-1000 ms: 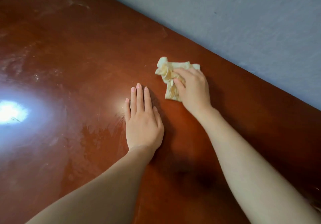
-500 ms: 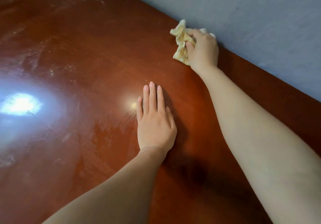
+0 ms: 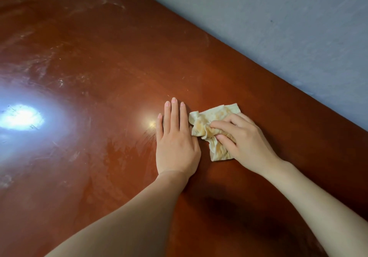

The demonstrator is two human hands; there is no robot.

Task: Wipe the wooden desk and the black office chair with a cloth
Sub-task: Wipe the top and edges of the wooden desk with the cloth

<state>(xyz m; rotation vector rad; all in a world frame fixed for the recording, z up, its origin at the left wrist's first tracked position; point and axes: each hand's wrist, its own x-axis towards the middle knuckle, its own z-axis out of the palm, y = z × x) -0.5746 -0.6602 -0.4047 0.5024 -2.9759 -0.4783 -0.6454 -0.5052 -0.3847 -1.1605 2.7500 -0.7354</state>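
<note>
The glossy reddish-brown wooden desk [image 3: 99, 61] fills most of the view, with dusty smears and streaks across its left and far parts. A crumpled pale yellow cloth [image 3: 209, 123] lies on the desk near the middle. My right hand [image 3: 243, 139] grips the cloth with curled fingers and presses it onto the wood. My left hand [image 3: 175, 141] rests flat on the desk just left of the cloth, fingers straight and together. The black office chair is not in view.
A grey-blue wall [image 3: 278, 27] runs along the desk's far edge, slanting from top centre to the right. A bright lamp reflection [image 3: 22, 117] glares on the left of the desk.
My right hand has pulled the cloth back from the desk's far edge by the wall to a spot right beside my left hand. The left hand stays flat in place.
</note>
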